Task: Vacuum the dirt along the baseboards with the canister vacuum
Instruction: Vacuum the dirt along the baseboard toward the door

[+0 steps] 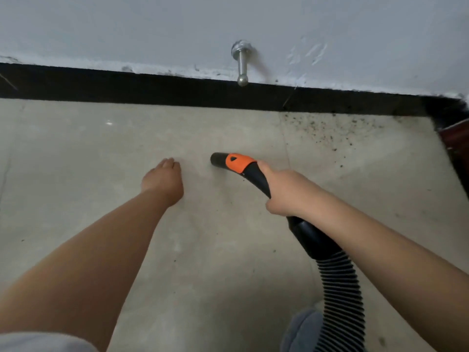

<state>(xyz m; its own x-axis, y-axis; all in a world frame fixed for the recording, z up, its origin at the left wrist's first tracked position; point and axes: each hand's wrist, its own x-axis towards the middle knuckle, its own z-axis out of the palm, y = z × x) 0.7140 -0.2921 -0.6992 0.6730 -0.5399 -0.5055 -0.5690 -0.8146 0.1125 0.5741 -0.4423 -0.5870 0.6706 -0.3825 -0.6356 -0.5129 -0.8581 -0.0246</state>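
My right hand grips the black vacuum handle, which has an orange collar and an open black end pointing left, with no nozzle fitted. The ribbed black hose runs down from the handle to the bottom edge. My left hand hangs out over the pale floor tiles, fingers relaxed and empty, a little left of the handle's open end. Dark specks of dirt lie scattered on the floor by the black baseboard toward the right corner.
A metal door stop sticks out of the grey-white wall above the baseboard. A dark reddish door or frame edge stands at the right corner. A grey slipper or trouser leg shows at the bottom.
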